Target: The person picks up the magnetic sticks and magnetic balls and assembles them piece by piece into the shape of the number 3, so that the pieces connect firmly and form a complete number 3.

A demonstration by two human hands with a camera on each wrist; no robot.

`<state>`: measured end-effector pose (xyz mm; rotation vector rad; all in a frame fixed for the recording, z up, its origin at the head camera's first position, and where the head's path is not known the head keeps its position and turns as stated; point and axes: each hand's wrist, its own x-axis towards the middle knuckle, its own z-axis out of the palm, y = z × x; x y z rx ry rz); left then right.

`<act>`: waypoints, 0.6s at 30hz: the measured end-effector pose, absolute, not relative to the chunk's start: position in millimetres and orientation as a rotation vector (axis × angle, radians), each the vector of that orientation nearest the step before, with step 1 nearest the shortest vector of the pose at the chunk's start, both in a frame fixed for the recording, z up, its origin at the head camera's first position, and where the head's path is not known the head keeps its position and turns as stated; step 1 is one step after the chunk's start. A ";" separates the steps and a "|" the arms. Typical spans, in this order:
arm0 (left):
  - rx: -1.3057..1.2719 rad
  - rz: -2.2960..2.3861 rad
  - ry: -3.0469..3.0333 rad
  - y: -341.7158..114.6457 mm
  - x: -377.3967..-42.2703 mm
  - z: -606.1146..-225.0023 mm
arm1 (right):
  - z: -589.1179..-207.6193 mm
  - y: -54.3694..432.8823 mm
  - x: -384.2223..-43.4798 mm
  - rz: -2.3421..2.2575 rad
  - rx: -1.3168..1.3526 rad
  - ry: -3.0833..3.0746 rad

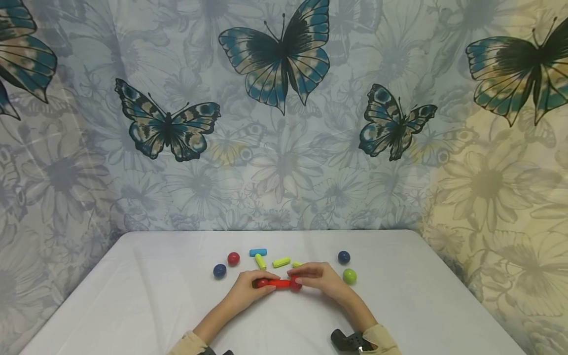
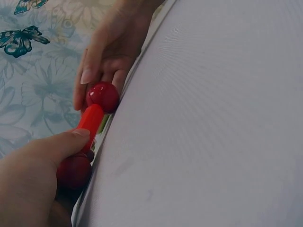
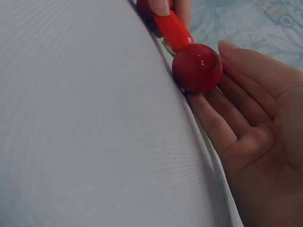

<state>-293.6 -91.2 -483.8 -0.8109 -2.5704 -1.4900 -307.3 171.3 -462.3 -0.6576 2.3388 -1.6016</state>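
A red rod [image 1: 280, 283] lies between two dark red balls, one at each end, low over the white table. My left hand [image 1: 247, 287] grips the rod's left end together with the left red ball [image 2: 74, 171], thumb on top of the rod. At the other end, the right red ball [image 3: 197, 68] touches the rod. Around that ball my right hand [image 1: 327, 281] holds its fingers loosely extended. In the right wrist view its fingertips reach behind and under the ball, while the thumb stands apart from it.
Beyond the hands lie a blue rod [image 1: 258, 252] and several yellow-green rods [image 1: 281, 262]. To the left are a red ball [image 1: 233, 259] and a blue ball [image 1: 219, 271]. Another blue ball [image 1: 343, 257] and a green ball [image 1: 349, 276] sit right. Butterfly-patterned cloth hangs behind the table [image 1: 133, 296].
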 end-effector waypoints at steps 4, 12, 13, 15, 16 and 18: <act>-0.802 -1.496 -2.581 -91.3 -294.0 -484.8 | -462.7 170.4 -308.5 -1.625 -0.661 2.362; -0.795 -1.469 -2.590 -91.3 -295.1 -486.7 | -460.2 169.3 -308.5 -1.752 -0.684 2.400; -0.793 -1.475 -2.590 -91.4 -295.0 -487.0 | -460.4 168.9 -308.9 -1.767 -0.673 2.414; -0.790 -1.487 -2.589 -91.3 -295.0 -487.5 | -461.4 168.7 -309.1 -1.811 -0.659 2.426; -0.788 -1.495 -2.589 -91.3 -295.0 -487.7 | -462.1 168.9 -309.2 -1.830 -0.652 2.433; -0.786 -1.504 -2.588 -91.4 -294.8 -487.8 | -463.0 169.4 -309.6 -1.862 -0.637 2.445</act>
